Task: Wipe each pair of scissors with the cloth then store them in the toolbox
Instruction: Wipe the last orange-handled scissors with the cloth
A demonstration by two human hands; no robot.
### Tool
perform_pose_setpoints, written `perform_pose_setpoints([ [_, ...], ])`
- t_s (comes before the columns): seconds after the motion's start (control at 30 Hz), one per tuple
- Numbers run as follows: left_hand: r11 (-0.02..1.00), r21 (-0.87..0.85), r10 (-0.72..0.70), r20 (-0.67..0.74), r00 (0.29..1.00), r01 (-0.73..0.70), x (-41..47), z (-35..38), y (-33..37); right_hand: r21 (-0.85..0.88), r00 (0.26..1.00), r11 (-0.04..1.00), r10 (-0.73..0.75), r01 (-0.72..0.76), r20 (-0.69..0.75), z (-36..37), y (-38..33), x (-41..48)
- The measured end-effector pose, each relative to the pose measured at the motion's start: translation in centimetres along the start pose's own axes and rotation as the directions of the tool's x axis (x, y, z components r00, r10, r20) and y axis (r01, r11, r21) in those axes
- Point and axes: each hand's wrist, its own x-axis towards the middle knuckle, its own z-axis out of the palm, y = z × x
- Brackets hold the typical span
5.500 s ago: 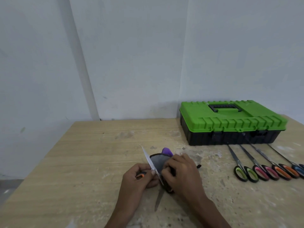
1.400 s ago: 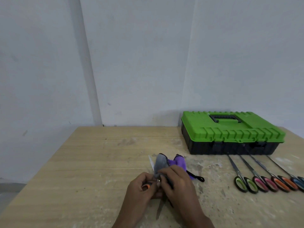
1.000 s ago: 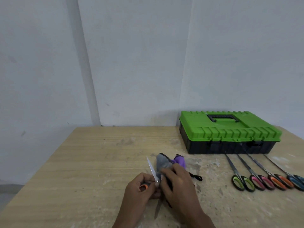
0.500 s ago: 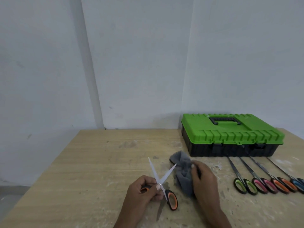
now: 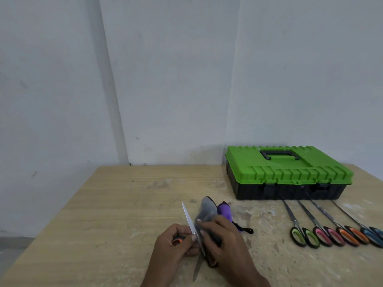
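**A:** While both hands sit low over the pale wooden surface (image 5: 116, 214), which pair is being held?

**B:** The black-handled scissors with orange insets (image 5: 188, 218). The left hand (image 5: 176, 243) has its grip curled round one handle loop, and a sliver of orange shows between the fingers. The blades are spread, and one bare steel blade points up and away from the person.

**A:** And the other hand?

**B:** The right hand (image 5: 226, 239) has its grip clamped on the grey and purple cloth (image 5: 207, 210), which is folded over the second blade. The cloth bunches up beyond the knuckles, grey to the left and purple to the right. A small black loop (image 5: 247, 230) lies on the surface at the cloth's purple edge. The second black handle peeks out under the right palm.

**A:** Where is the toolbox?

**B:** The rectangular toolbox with green lid and black base (image 5: 288, 172) stands at the far right of the surface, near the grey wall (image 5: 165, 79). Its lid is down and the black carry handle lies flat in the top.

**A:** Any other scissors?

**B:** Four pairs lie side by side in front of the toolbox, tips toward it. From left to right they are the green-handled scissors (image 5: 299, 237), the pink-handled scissors (image 5: 324, 235), the orange-handled scissors (image 5: 350, 235) and the blue-handled scissors (image 5: 373, 235). All are well apart from the hands.
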Motion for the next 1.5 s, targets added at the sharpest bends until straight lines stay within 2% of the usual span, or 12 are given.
perform_pose_setpoints([
  [0.13, 1.000, -0.019, -0.009, 0.015, 1.000, 0.009, 0.1, 0.1, 0.0, 0.101, 0.981, 0.979, 0.184, -0.178, -0.059, -0.5, 1.0, 0.5],
  [0.3, 0.998, -0.067, 0.000, -0.024, 1.000, -0.001, -0.1, 0.0, 0.4, 0.222, 0.877, 0.905, 0.412, -0.363, -0.247, -1.9, 2.1, 1.0],
  [0.37, 0.998, -0.060, 0.015, -0.051, 0.999, -0.018, -0.1, -0.1, 0.5, 0.242, 0.882, 0.912, 0.390, -0.330, -0.265, -2.7, 1.9, 0.5],
  [0.5, 0.998, -0.068, 0.000, -0.065, 0.998, -0.004, 0.0, 0.0, 0.3, 0.149, 0.959, 0.983, 0.145, -0.111, -0.242, -2.2, -0.3, -0.1],
  [0.67, 0.996, -0.092, -0.014, -0.035, 0.999, 0.011, 0.0, -0.1, 0.5, 0.009, 1.000, 1.000, -0.001, 0.001, -0.016, 0.5, -1.1, -0.5],
  [0.77, 0.997, -0.080, -0.016, -0.013, 1.000, 0.015, 0.1, -0.1, 0.4, 0.051, 0.992, 0.993, 0.113, -0.110, -0.058, 0.5, -0.3, -0.1],
  [0.9, 0.998, -0.057, -0.012, 0.010, 1.000, 0.013, 0.0, -0.1, 0.1, 0.206, 0.926, 0.932, 0.335, -0.297, -0.177, -0.2, 1.1, 0.3],
  [1.03, 0.998, -0.048, 0.035, -0.073, 0.997, -0.038, 0.0, -0.2, 0.1, 0.324, 0.860, 0.876, 0.444, -0.358, -0.250, -1.0, 1.0, 0.6],
  [1.17, 0.998, -0.045, 0.040, -0.093, 0.995, -0.045, 0.0, -0.3, 0.5, 0.379, 0.872, 0.872, 0.420, -0.310, -0.252, -1.5, 0.3, 0.4],
  [1.23, 0.993, -0.121, 0.003, -0.075, 0.997, -0.013, -0.1, -0.2, 0.9, 0.364, 0.891, 0.884, 0.390, -0.292, -0.232, -1.2, 0.2, 0.3],
  [1.33, 0.946, -0.297, -0.140, -0.008, 0.990, 0.131, -0.2, 0.1, 1.9, 0.371, 0.907, 0.885, 0.371, -0.280, -0.202, -0.9, 0.4, 0.2],
  [1.5, 0.715, -0.601, -0.346, 0.138, 0.928, 0.356, -0.7, 0.5, 4.0, 0.386, 0.900, 0.867, 0.401, -0.314, -0.169, -0.8, 0.8, 0.3],
])
